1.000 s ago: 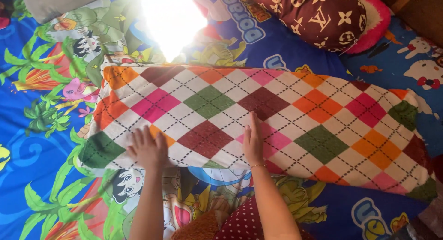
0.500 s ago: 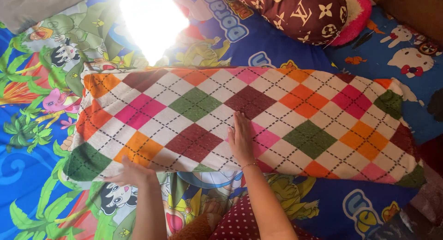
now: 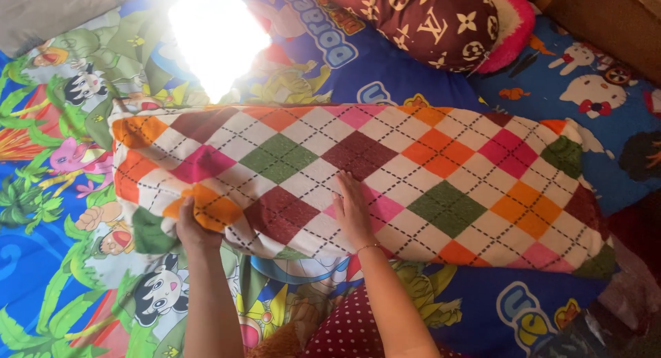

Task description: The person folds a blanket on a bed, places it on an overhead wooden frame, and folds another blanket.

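So a diamond-patterned blanket (image 3: 385,172), white with orange, pink, green and maroon squares, is laid across the middle of the bed (image 3: 441,82), running from near the left edge out toward the right edge. It looks to have been doubled over lengthwise already, since the long strip shows a folded edge along the near side, though the layers underneath can't really be counted.

The left hand (image 3: 191,228) is closed on the blanket's near-left corner, fingers curled around the bunched cloth, and that corner is lifted and rumpled off the cartoon-print bedsheet (image 3: 62,275). The right hand (image 3: 354,210) is spread flat, palm down, on the near middle of the blanket, nothing gripped, just pressing the fabric in place.

Judging from that, the lengthwise fold can be counted as done, and a crosswise fold from the left end seems to be only just started; the right half is lying smooth and untouched. So probably somewhere around halfway at most.

A maroon patterned cushion (image 3: 420,20) with pink trim is parked at the far edge of the bed, well apart from both hands
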